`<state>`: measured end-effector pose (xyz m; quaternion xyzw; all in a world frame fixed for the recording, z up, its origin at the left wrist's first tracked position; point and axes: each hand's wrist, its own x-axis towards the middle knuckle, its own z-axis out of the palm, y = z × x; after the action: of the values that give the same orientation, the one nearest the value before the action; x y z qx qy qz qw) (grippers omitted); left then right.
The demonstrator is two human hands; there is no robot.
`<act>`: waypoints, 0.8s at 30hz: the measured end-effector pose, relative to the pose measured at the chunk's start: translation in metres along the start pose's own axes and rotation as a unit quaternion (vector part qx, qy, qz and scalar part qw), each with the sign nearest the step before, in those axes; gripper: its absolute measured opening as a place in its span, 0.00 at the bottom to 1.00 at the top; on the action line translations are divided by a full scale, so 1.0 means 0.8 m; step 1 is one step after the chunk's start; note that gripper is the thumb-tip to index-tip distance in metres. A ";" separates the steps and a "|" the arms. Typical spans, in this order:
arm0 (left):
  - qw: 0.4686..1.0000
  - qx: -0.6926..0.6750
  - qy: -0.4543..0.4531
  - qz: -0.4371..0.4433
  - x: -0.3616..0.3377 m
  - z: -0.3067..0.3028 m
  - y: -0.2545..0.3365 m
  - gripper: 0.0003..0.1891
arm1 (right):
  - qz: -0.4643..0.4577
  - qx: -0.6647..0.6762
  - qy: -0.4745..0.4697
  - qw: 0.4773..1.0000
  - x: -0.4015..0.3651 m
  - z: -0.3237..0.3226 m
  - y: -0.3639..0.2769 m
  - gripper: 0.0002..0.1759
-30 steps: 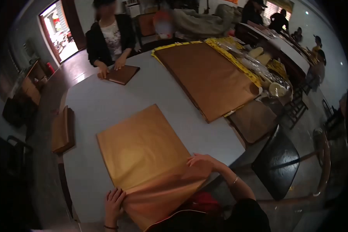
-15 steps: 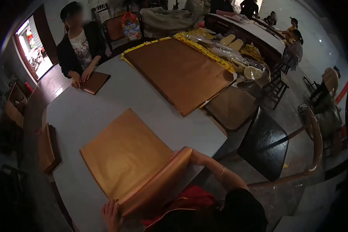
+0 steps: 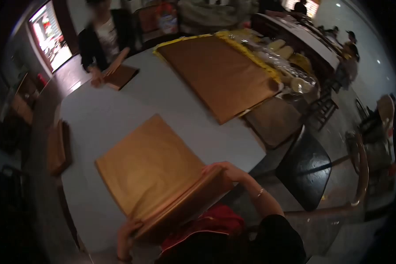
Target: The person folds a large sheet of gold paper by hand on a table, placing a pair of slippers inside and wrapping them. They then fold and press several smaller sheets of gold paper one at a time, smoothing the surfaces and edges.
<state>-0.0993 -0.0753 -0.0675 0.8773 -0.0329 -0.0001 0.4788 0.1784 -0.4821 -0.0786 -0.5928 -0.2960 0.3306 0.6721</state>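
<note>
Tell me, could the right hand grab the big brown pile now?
Probably not: the right hand grips the gold sheet's lifted edge, and the brown pile lies well beyond it across the table.

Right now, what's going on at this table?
The person wearing the camera grips the near edge of a large golden-brown paper sheet with the left hand and right hand, lifting that edge off the grey table and curling it over toward the far side. Across the table, another person presses both hands on a small folded brown piece. A big stack of brown sheets lies further right.
</note>
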 end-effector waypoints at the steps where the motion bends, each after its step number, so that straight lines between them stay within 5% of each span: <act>1: 1.000 -0.015 -0.013 0.015 0.000 -0.003 0.011 0.18 | -0.003 -0.024 0.001 1.000 0.000 0.001 -0.004 0.15; 7: 0.983 -0.166 -0.007 -0.075 0.018 -0.020 -0.004 0.18 | 0.028 -0.189 0.054 0.980 0.003 0.022 -0.035 0.14; 9: 0.942 -0.235 -0.057 -0.234 0.021 -0.030 -0.022 0.21 | -0.003 -0.066 0.045 0.997 -0.009 -0.015 0.008 0.16; 10: 0.941 -0.238 -0.038 -0.238 0.030 -0.031 -0.017 0.21 | -0.004 -0.067 0.026 0.997 0.004 -0.024 0.011 0.16; 12: 0.835 -0.432 0.072 -0.333 0.055 -0.032 -0.009 0.21 | 0.159 0.045 0.122 0.979 0.020 -0.034 0.013 0.16; 13: 0.826 -0.431 0.064 -0.358 0.062 -0.039 -0.011 0.22 | 0.162 0.042 0.119 0.979 0.033 -0.029 0.007 0.16; 16: 0.811 -0.439 0.051 -0.383 0.084 -0.047 0.001 0.22 | 0.145 -0.072 0.122 0.979 0.092 0.013 -0.023 0.14; 18: 0.800 -0.460 0.062 -0.380 0.090 -0.037 -0.002 0.21 | 0.297 0.163 0.224 0.914 0.120 0.040 -0.060 0.11; 19: 0.787 -0.478 0.084 -0.382 0.091 -0.033 -0.003 0.21 | 0.297 0.159 0.232 0.912 0.118 0.021 -0.040 0.11; 22: 0.860 -0.341 0.061 -0.375 0.087 -0.037 -0.003 0.21 | 0.323 0.148 0.148 0.923 0.116 -0.009 0.006 0.08; 24: 0.863 -0.382 0.100 -0.317 0.081 -0.030 -0.012 0.15 | 0.325 0.167 0.091 0.927 0.116 -0.006 -0.001 0.07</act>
<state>-0.0332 -0.0536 -0.0609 0.5845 0.2970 -0.0768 0.7512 0.2389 -0.4114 -0.0782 -0.5634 0.0344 0.5202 0.6409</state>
